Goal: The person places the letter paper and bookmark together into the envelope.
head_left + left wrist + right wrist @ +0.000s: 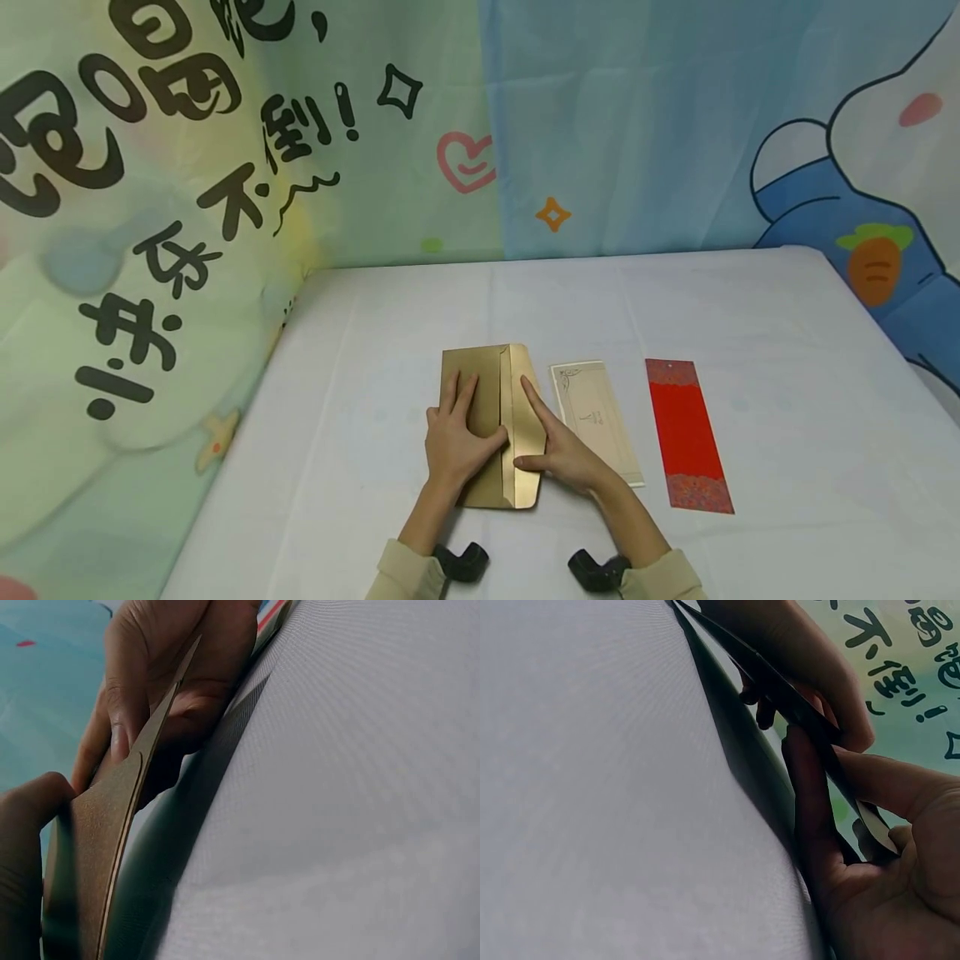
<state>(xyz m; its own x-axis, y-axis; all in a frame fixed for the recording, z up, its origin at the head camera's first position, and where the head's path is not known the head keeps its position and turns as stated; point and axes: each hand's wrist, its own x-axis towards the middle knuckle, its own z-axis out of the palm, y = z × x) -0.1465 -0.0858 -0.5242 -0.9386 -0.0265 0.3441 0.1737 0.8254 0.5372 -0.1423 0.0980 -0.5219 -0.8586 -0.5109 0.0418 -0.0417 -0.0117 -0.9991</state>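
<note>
A gold envelope [480, 467], its long flap along the right side, is in both hands. My left hand [456, 442] holds its left part, two fingers stretched over the top and the thumb beside the flap's fold. In the right wrist view, left fingertips [765, 712] show on the envelope's table side. My right hand [566, 454] grips the flap side, thumb and forefinger on its face. From the right wrist, one finger lies under the paper and another above it. In the left wrist view the envelope [101, 847] appears edge-on, tilted over the cloth.
Right of the envelope lies a cream card [600, 425] with fine printed lines, partly behind my right forearm. Beyond it is a red paper strip [690, 442] with patterned ends. White cloth [817, 400] covers the table. Printed curtains [637, 125] stand behind and at left.
</note>
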